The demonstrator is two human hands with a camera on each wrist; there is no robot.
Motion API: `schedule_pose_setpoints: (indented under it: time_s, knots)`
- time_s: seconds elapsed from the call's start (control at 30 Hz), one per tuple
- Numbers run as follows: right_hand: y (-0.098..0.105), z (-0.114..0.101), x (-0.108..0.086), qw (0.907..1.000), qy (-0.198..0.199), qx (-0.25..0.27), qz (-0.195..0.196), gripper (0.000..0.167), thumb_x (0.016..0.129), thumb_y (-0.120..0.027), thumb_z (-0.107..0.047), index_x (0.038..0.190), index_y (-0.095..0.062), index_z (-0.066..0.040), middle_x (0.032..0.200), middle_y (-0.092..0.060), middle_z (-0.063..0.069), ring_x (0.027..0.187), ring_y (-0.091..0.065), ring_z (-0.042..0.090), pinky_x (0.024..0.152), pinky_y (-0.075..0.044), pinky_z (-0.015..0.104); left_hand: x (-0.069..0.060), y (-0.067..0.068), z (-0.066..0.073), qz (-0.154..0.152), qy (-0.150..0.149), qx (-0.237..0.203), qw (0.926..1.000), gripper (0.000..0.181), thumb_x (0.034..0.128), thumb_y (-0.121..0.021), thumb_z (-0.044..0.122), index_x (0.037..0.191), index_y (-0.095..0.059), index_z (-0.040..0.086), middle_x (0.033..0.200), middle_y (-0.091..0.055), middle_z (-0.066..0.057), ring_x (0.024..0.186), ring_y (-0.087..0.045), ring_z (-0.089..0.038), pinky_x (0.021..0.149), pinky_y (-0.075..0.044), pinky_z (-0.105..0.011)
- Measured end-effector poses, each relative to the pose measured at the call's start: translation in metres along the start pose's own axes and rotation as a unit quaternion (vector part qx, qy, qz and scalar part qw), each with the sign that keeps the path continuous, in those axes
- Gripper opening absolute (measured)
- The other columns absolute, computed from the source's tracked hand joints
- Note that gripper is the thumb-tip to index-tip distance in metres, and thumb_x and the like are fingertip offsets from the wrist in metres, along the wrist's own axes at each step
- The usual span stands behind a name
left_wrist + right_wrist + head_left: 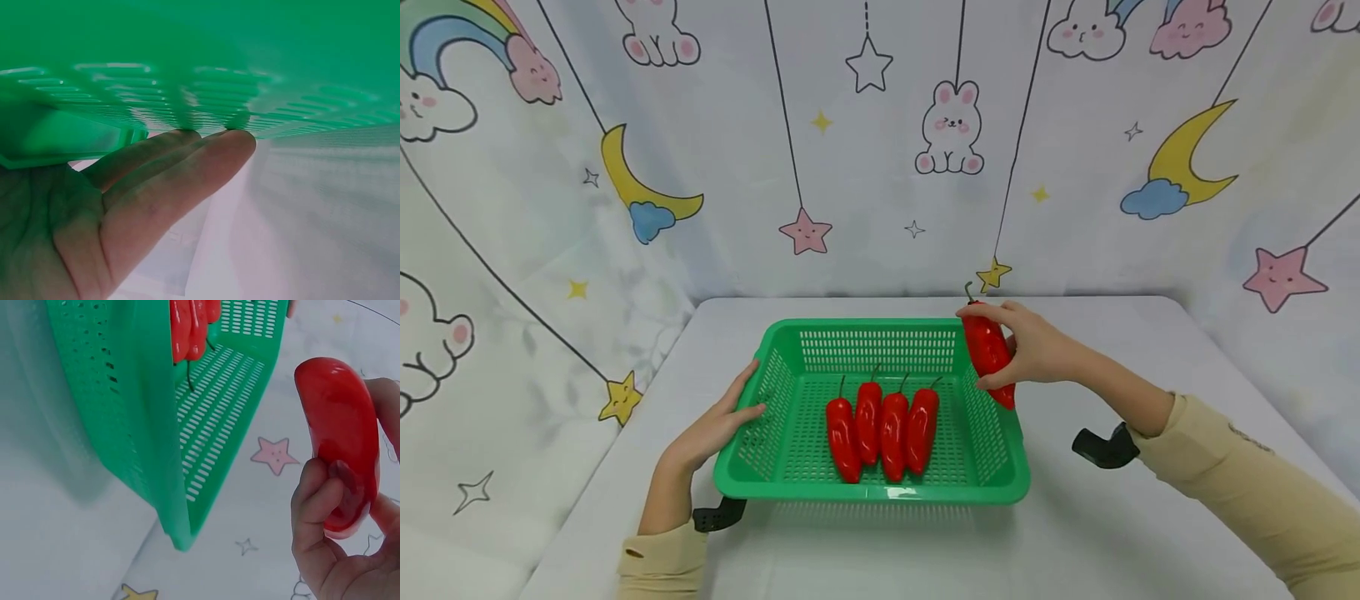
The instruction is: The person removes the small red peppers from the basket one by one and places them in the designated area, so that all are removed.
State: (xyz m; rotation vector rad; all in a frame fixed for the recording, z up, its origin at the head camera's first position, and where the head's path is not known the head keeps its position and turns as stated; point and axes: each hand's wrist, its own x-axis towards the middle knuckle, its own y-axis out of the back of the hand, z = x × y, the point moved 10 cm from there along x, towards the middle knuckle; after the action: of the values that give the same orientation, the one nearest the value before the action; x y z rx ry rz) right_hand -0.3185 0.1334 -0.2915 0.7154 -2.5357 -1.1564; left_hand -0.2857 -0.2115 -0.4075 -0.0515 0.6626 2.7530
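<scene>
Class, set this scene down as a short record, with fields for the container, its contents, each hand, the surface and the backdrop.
Container: green basket with slotted walls
Contents: four red peppers lying side by side, stems toward the far wall
Left hand: straight fingers against the basket's outer left side
Right hand: holds a fifth red pepper, stem up, apart from the basket
Surface: white table
Backdrop: pale cloth printed with rabbits, moons and stars
</scene>
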Motion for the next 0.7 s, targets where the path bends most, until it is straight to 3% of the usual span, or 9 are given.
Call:
schedule_pose_setpoints:
  time_s: [0.17, 0.4, 0.7]
  knots:
    - [0.004, 0.004, -0.005, 1.0, -0.001, 0.001, 0.002, 0.082, 0.066, -0.082, -0.011, 0.135, -0.038, -0.018, 0.116, -0.042, 0.015, 0.087, -0.058, 0.029, 0.062, -0.054, 0.034, 0.001, 0.002, 0.0, 0.003, 0.0, 0.001, 1.0, 0.069, 0.097, -0.044, 0.023, 0.148, 0.002, 0.026, 0.152, 0.006, -0.009, 0.136, 0.005, -0.037, 0.1, -0.008, -0.065]
    - [0.014, 0.01, -0.017, 0.9998, 0.003, -0.006, 0.016, 0.087, 0.062, -0.084, -0.011, 0.134, -0.037, -0.012, 0.122, -0.043, 0.015, 0.1, -0.051, 0.035, 0.064, -0.054, 0.035, 0.0, -0.002, -0.006, -0.003, 0.003, -0.01, 0.9999, 0.07, 0.0968, -0.045, 0.026, 0.148, 0.002, 0.028, 0.152, 0.007, -0.008, 0.137, 0.005, -0.036, 0.1, -0.009, -0.065]
    - [0.028, 0.023, -0.027, 0.9995, -0.012, 0.002, 0.03, 0.087, 0.063, -0.083, -0.011, 0.136, -0.035, -0.012, 0.123, -0.042, 0.017, 0.093, -0.055, 0.037, 0.063, -0.054, 0.037, 0.002, -0.001, -0.004, 0.001, 0.0, -0.008, 1.0, 0.07, 0.0968, -0.045, 0.025, 0.148, 0.002, 0.027, 0.152, 0.006, -0.009, 0.136, 0.004, -0.037, 0.1, -0.01, -0.064]
